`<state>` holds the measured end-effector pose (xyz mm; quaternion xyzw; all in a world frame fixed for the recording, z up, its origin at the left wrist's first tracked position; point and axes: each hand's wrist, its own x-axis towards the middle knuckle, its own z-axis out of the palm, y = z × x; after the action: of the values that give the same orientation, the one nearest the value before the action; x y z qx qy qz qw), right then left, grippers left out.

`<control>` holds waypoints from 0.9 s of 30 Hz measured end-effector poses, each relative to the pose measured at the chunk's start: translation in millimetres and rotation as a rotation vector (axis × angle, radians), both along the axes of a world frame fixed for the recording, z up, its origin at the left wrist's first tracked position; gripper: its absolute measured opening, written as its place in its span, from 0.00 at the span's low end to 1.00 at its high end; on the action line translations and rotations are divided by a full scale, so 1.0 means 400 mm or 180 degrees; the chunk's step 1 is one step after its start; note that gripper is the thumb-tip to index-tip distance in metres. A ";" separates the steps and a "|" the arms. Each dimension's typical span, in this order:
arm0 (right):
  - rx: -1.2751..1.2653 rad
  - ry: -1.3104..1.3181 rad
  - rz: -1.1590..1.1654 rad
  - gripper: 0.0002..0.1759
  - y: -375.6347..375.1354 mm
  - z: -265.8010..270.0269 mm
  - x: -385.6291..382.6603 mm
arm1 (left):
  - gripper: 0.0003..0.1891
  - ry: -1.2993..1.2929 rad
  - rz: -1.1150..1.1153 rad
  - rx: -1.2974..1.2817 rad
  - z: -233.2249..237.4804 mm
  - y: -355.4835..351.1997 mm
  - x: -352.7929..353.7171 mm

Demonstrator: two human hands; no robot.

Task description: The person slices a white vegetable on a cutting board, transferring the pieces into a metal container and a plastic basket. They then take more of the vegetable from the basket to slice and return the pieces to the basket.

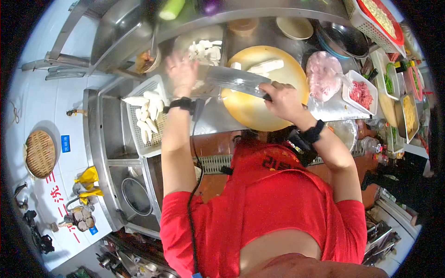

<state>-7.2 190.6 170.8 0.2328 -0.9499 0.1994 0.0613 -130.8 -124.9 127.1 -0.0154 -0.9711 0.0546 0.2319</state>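
Observation:
My right hand (283, 101) is closed around the dark handle of a cleaver (238, 81). Its broad blade points left over the near-left part of a round yellow cutting board (259, 113). Peeled white vegetable pieces (266, 66) lie on the board beyond the blade. My left hand (182, 73), blurred by motion, is left of the blade tip with its fingers seemingly spread and nothing visible in them. Just beyond it, cut white pieces (205, 52) are heaped in a metal tray (215, 33). Whole peeled white vegetables (149, 113) fill part of a white plastic basket (160, 139) to the left.
A bag of pinkish contents (323, 76) and a white tub of minced meat (360, 95) stand right of the board. A metal shelf (259, 14) runs above the counter's far side. Sinks (113, 120) are at left. A bowl (295, 28) sits behind the board.

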 end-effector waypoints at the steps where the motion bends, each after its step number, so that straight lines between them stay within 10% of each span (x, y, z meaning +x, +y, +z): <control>1: 0.0006 0.0002 -0.0022 0.21 0.031 -0.005 0.014 | 0.28 0.0002 -0.0022 0.0006 -0.009 -0.014 -0.005; 4: -0.0827 -0.0791 -0.0222 0.23 0.149 -0.047 0.074 | 0.23 0.0680 -0.0112 0.0410 0.018 0.012 0.041; 8: -0.1301 -0.2167 -0.0713 0.21 0.247 -0.113 0.180 | 0.11 -0.0902 -0.1279 0.2274 0.000 0.209 0.183; 19: -0.0824 -0.1900 -0.1184 0.21 0.328 -0.231 0.283 | 0.21 -0.0482 -0.1682 0.0902 -0.230 0.425 0.220; 27: -0.0947 -0.1773 -0.1069 0.21 0.323 -0.220 0.291 | 0.17 -0.1904 -0.0869 0.2068 -0.232 0.423 0.225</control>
<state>109.3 319.8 83.0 -0.0013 -0.9157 0.3786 -0.1349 -40.9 44.1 34.5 -0.0847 -0.9512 -0.2905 -0.0606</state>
